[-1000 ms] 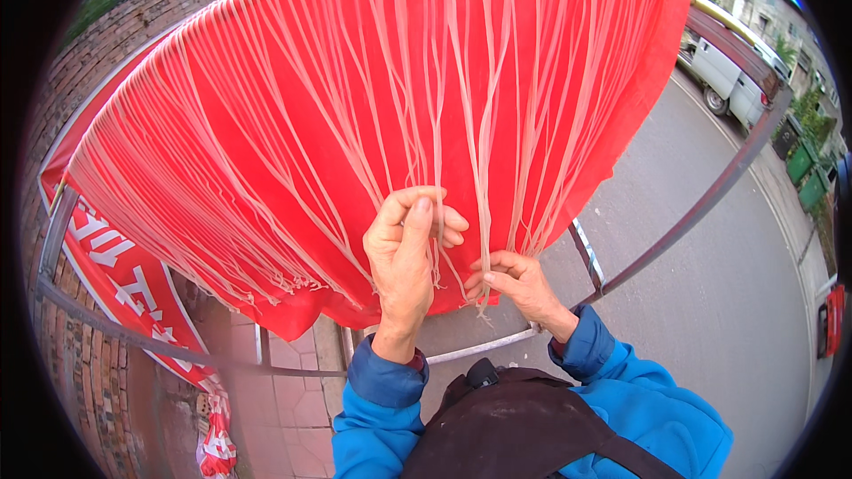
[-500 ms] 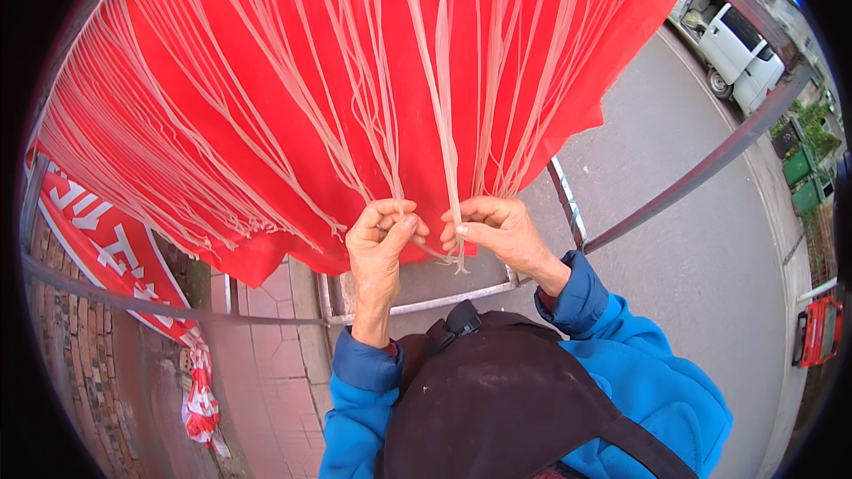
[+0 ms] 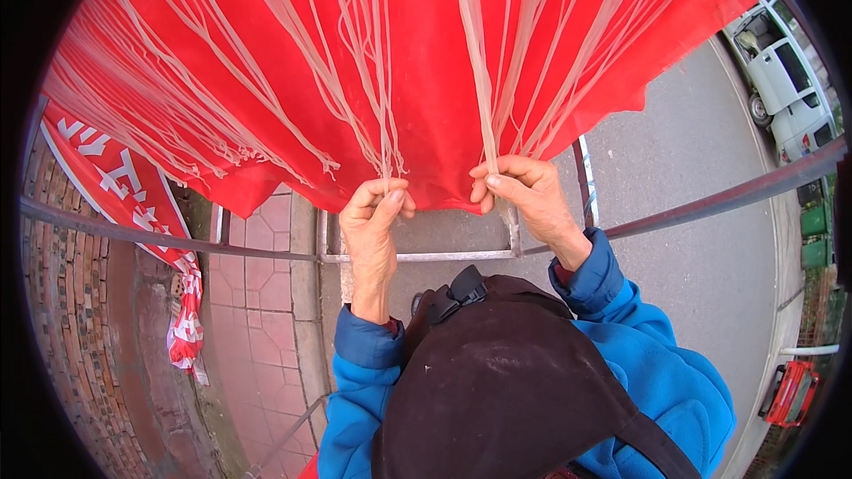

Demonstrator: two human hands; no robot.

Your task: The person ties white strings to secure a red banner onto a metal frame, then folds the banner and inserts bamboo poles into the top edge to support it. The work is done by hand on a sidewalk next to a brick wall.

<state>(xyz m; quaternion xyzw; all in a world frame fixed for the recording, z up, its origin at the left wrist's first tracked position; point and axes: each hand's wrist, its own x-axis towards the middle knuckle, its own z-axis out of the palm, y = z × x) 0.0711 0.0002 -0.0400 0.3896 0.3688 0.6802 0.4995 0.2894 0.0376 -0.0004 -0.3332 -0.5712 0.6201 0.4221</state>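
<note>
Long, pale, limp strands hang in bunches in front of a red sheet. My left hand is closed, thumb and forefinger pinching the lower end of a thin pale strand. To its right, my right hand pinches a thicker pale strand that runs straight up from the fingertips. The two hands are apart, just in front of the sheet's lower edge. To the left, more bunches of strands hang loose, some with knotted-looking ends. The strands' exact material cannot be told.
A metal frame bar crosses below the sheet, with a dark rail at right. A red-and-white banner hangs at left over pink paving. A white van, green bins and a red vehicle stand along the road.
My hands have drawn farther apart, the right one moving right and upward with its strand. The loose tail below the right fingers no longer shows. The whole view has shifted.
</note>
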